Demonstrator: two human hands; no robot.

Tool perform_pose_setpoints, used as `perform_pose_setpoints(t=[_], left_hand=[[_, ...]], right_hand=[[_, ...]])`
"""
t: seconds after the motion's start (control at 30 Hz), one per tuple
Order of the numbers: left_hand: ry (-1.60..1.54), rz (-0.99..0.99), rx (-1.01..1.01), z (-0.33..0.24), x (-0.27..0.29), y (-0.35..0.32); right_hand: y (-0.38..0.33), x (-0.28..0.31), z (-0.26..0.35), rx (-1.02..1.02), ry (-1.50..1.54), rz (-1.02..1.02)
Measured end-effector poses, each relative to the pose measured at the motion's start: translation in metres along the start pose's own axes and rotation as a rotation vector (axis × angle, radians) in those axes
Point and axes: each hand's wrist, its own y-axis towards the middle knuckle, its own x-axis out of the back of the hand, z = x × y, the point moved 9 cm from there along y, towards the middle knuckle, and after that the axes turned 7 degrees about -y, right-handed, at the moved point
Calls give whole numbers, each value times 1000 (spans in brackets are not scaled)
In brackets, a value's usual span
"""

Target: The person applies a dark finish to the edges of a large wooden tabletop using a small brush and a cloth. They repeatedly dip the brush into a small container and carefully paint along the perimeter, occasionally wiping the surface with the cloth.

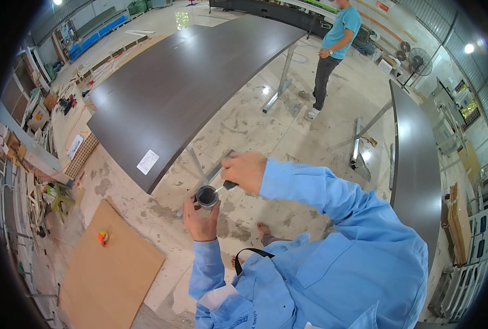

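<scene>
- At far left, mixed timber pieces and workshop clutter are crowding the wall, and a small green stool is standing on the floor.
- At lower left, a large flat brown board is lying on the floor, with a small orange and yellow object resting on it.
- From left to upper centre, a long dark tabletop is standing on metal legs; a white paper sheet is lying on it close to the near corner.
- Just below that corner, the left hand is holding a small round jar of dark contents, fingers curling around its sides.
- Right beside it, the right hand is gripping a dark-handled tool; its thin pale shaft is meeting the jar's rim, though its tip is hard to make out.
- Beyond, at upper right, a person in a turquoise shirt is standing near the tabletop's far end.
- At right, a second dark panel is stretching lengthwise, with wooden boards leaning past it.
</scene>
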Motion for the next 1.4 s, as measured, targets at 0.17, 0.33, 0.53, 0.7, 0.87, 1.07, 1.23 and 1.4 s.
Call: perform_pose_setpoints(t=[0.17, 0.33, 0.53, 0.7, 0.87, 1.07, 1.23, 1.4], left_hand=[[-1, -10, -22, -2, 1, 2], [33, -39, -14, 2, 4, 4], [-10, -23, 26, 3, 2, 6], [3, -22, 54, 6, 1, 8], [37, -84, 30, 12, 9, 8], [-1, -119, 119, 33, 11, 12], [117, -76, 110, 40, -10, 31], [83, -38, 90, 29, -41, 46]], right_hand=[[0, 11, 2, 26, 77, -66], [-1, 12, -9, -82, -50, -9], [-3, 17, -2, 10, 25, -70], [-1, 21, 1, 14, 167, -173], [-3, -2, -31, -54, 203, -203], [-11, -84, -133, -501, 1092, -358], [-3, -118, -140, -522, 1293, -292], [5, -45, -94, -44, 517, -272]])
